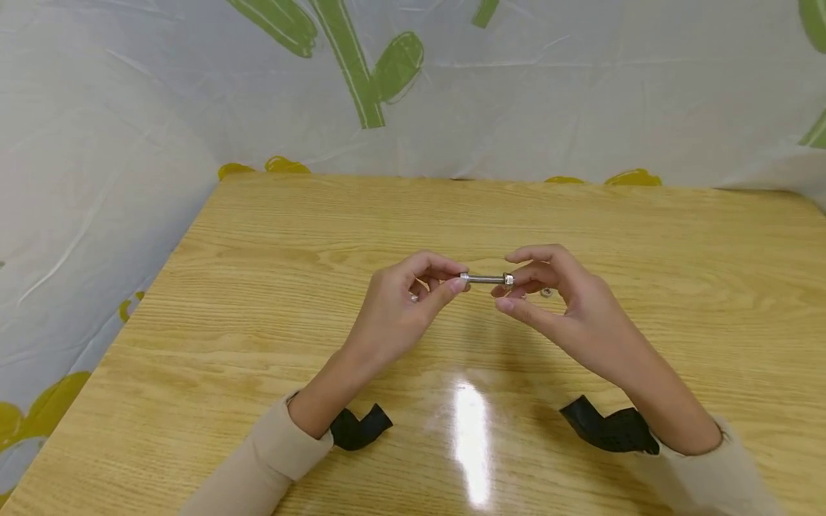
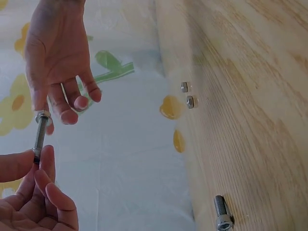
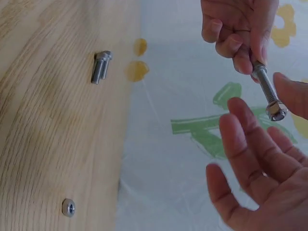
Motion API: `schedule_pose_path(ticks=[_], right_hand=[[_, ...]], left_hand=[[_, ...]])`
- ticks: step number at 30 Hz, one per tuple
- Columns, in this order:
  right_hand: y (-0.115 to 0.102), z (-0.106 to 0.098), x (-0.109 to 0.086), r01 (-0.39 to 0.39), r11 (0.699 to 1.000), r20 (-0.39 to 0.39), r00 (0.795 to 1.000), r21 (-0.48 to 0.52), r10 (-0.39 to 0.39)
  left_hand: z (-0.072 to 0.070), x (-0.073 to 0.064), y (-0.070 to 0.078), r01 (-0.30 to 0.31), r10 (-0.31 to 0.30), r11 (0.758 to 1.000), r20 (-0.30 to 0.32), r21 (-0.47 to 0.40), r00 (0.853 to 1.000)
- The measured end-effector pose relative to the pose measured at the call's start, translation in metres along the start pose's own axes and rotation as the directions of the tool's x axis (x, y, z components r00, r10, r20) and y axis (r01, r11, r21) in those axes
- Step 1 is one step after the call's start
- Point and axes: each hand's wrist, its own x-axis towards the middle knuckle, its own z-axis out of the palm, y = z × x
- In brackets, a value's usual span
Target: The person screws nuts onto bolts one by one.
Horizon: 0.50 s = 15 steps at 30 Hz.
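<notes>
My left hand [image 1: 403,297] pinches one end of a silver bolt [image 1: 485,279] between thumb and fingertips, holding it level above the table. A hex nut [image 1: 508,279] sits on the other end of the bolt, seen from its end face in the right wrist view as a nut [image 3: 276,110]. Around that nut my right hand [image 1: 574,308] spreads its thumb and fingers loosely. Its thumb [image 3: 291,94] lies beside the threaded shank, and its other fingers are apart below the nut. The bolt's head end is mostly covered by my left fingertips.
On the wooden table [image 1: 290,229], a loose nut [image 1: 546,292] lies behind my right hand; the left wrist view shows loose nuts [image 2: 190,102] near the edge. A socket-head bolt [image 2: 223,216] lies farther left. A flower-patterned sheet [image 1: 484,107] hangs behind the table.
</notes>
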Motion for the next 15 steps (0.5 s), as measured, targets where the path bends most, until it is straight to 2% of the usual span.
schedule_pose_path(ticks=[5,15], right_hand=[[-0.0003,0.0001,-0.0002,0.07,0.996,-0.017,0.997,0.058,-0.069],[-0.0008,-0.0022,-0.0007,0.062,0.998,-0.049,0.997,0.013,-0.061]], left_hand=[[-0.0002,-0.0003,-0.0001,0.004,-0.004,1.0,0.005,-0.01,1.0],[-0.0001,-0.0004,0.0007,-0.014,0.014,1.0,0.005,-0.008,1.0]])
